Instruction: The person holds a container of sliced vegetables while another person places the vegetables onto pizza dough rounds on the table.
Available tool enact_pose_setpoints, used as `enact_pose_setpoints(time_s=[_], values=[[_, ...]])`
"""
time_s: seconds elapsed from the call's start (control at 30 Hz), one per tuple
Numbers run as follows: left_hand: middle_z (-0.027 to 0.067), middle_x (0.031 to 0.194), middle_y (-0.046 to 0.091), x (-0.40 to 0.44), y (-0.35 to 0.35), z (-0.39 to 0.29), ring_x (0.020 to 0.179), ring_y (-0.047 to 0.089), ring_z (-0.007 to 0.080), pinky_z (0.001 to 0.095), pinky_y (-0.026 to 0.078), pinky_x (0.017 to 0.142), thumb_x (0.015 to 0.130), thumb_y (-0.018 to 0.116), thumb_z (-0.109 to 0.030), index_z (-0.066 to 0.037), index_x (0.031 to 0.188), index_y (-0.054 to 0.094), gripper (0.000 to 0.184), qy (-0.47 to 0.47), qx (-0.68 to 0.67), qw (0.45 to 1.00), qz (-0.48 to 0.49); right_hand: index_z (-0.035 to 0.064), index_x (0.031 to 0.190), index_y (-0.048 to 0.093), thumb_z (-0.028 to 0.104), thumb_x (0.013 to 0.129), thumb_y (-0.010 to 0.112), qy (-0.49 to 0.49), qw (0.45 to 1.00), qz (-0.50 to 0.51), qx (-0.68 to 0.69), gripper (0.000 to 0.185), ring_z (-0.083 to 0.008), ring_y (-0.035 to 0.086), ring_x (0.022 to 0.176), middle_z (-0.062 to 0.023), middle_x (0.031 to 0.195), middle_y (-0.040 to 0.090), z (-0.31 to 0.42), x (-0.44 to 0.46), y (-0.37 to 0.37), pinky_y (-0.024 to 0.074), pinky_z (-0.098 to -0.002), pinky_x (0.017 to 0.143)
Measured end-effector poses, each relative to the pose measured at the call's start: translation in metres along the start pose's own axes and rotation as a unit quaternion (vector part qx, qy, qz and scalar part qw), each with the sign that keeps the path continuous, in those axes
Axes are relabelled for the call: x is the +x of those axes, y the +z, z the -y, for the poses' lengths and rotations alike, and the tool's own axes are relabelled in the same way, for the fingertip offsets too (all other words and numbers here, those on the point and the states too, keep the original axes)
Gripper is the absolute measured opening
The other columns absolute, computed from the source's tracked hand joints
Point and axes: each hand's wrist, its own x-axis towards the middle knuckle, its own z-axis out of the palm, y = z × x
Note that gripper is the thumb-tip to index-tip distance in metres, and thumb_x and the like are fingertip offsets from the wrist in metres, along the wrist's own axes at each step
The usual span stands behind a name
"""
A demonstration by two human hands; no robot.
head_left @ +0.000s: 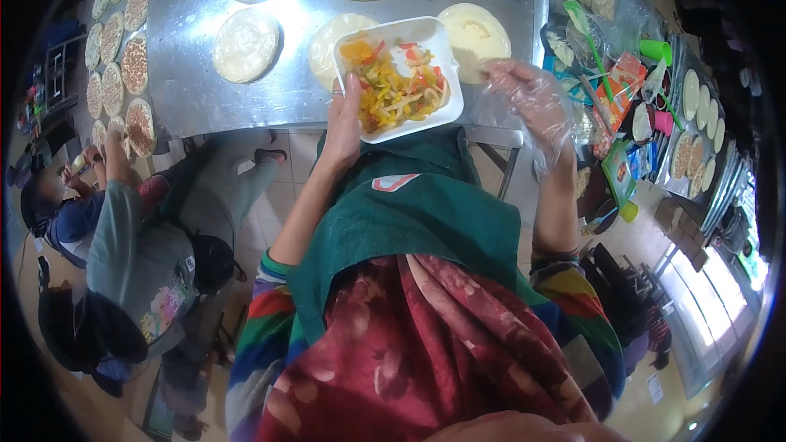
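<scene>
My left hand (345, 121) grips the left edge of a white foam tray (455, 98), which is tilted over the front of the metal table (188, 74). Chopped yellow, red and green vegetable strips (397, 90) lie in the tray. To its right, my right hand (528, 102) wears a clear plastic glove; its fingers are bent and blurred, and I cannot make out whether anything is between them. Flat pale dough rounds lie on the table, one (473, 37) just behind the tray's right side and another (246, 45) further left.
Browned flatbreads (136, 65) line the table's left end, where co-workers (123, 237) stand. On the right are a green spatula (577, 16), an orange packet (626, 74), a green cup (655, 51) and more dough rounds (692, 92).
</scene>
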Motion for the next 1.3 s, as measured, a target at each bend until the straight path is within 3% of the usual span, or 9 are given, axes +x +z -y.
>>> enact_pose_setpoints(time_s=[0.2, 0.3, 0.6, 0.7, 0.8, 0.9, 1.03, 1.13, 1.3], values=[[0.0158, 0.129, 0.051, -0.001, -0.008, 0.004, 0.115, 0.056, 0.0221, 0.0366, 0.048, 0.097, 0.100, 0.044, -0.046, 0.002, 0.135, 0.037, 0.060, 0.000, -0.007, 1.000, -0.021, 0.0076, 0.102, 0.073, 0.022, 0.089, 0.067, -0.061, 0.971, -0.159, -0.168, 0.020, -0.0167, 0.063, 0.089, -0.0069, 0.098, 0.070, -0.047, 0.042, -0.018, 0.0498, -0.0299, 0.082], [0.0159, 0.129, 0.051, -0.004, -0.009, 0.004, 0.115, 0.056, 0.0221, 0.0361, 0.049, 0.096, 0.100, 0.044, -0.047, 0.002, 0.136, 0.037, 0.061, 0.006, -0.014, 1.000, -0.020, 0.0133, 0.100, 0.074, 0.024, 0.088, 0.065, -0.141, 0.892, -0.192, -0.383, 0.019, -0.0246, 0.063, 0.088, -0.0095, 0.095, 0.068, -0.066, 0.057, -0.013, 0.0500, -0.0369, 0.082], [0.0151, 0.126, 0.052, -0.012, -0.001, -0.006, 0.113, 0.057, 0.0213, 0.0354, 0.049, 0.095, 0.099, 0.046, -0.046, 0.003, 0.135, 0.036, 0.061, 0.005, -0.030, 0.999, -0.033, 0.0191, 0.100, 0.074, 0.027, 0.088, 0.061, -0.199, 0.787, -0.159, -0.562, 0.019, -0.0278, 0.058, 0.102, -0.0092, 0.109, 0.062, -0.091, 0.053, -0.003, 0.0461, -0.0398, 0.091], [0.0149, 0.126, 0.052, -0.010, -0.004, -0.004, 0.113, 0.057, 0.0207, 0.0353, 0.049, 0.094, 0.099, 0.046, -0.046, 0.003, 0.135, 0.036, 0.062, 0.019, -0.009, 0.999, -0.029, 0.0195, 0.100, 0.074, 0.027, 0.089, 0.060, -0.140, 0.828, -0.189, -0.509, 0.019, -0.0254, 0.060, 0.099, -0.0073, 0.104, 0.064, -0.066, 0.041, 0.005, 0.0467, -0.0373, 0.091], [0.0146, 0.124, 0.050, -0.011, -0.003, -0.004, 0.113, 0.051, 0.0198, 0.0333, 0.043, 0.098, 0.101, 0.042, -0.043, 0.003, 0.135, 0.035, 0.057, 0.029, 0.010, 0.999, -0.024, 0.0193, 0.102, 0.073, 0.029, 0.091, 0.058, -0.162, 0.916, -0.154, -0.333, 0.020, -0.0234, 0.062, 0.097, -0.0061, 0.102, 0.066, -0.021, 0.016, 0.023, 0.0488, -0.0357, 0.089], [0.0146, 0.121, 0.051, -0.011, 0.003, -0.008, 0.113, 0.049, 0.0192, 0.0325, 0.040, 0.099, 0.103, 0.039, -0.041, 0.002, 0.135, 0.035, 0.054, 0.052, 0.035, 0.998, -0.006, 0.0162, 0.101, 0.073, 0.026, 0.091, 0.060, -0.232, 0.871, -0.073, -0.426, 0.019, -0.0246, 0.064, 0.096, -0.0080, 0.103, 0.067, 0.005, 0.003, 0.048, 0.0508, -0.0359, 0.084], [0.0145, 0.118, 0.053, -0.014, 0.015, -0.013, 0.109, 0.051, 0.0190, 0.0323, 0.041, 0.097, 0.103, 0.039, -0.040, 0.002, 0.133, 0.037, 0.051, 0.079, 0.052, 0.995, 0.019, 0.0143, 0.116, 0.065, 0.035, 0.095, 0.051, -0.159, 0.848, 0.018, -0.506, 0.032, -0.0302, 0.062, 0.101, -0.0111, 0.111, 0.065, -0.006, 0.015, 0.074, 0.0508, -0.0415, 0.086], [0.0137, 0.115, 0.053, -0.019, 0.022, -0.015, 0.107, 0.051, 0.0185, 0.0320, 0.042, 0.095, 0.103, 0.039, -0.040, 0.001, 0.132, 0.038, 0.050, 0.092, 0.086, 0.992, 0.020, 0.0123, 0.119, 0.061, 0.035, 0.096, 0.049, -0.186, 0.859, -0.004, -0.477, 0.034, -0.0345, 0.061, 0.101, -0.0163, 0.112, 0.064, -0.021, 0.022, 0.086, 0.0500, -0.0435, 0.087], [0.0141, 0.131, 0.048, -0.020, 0.019, -0.016, 0.119, 0.049, 0.0198, 0.0335, 0.041, 0.101, 0.102, 0.042, -0.041, -0.002, 0.143, 0.029, 0.058, 0.076, 0.122, 0.989, 0.039, 0.0073, 0.110, 0.064, 0.027, 0.093, 0.056, -0.095, 0.906, 0.043, -0.410, 0.027, -0.0355, 0.063, 0.094, -0.0176, 0.102, 0.066, -0.014, 0.026, 0.090, 0.0500, -0.0425, 0.082]])
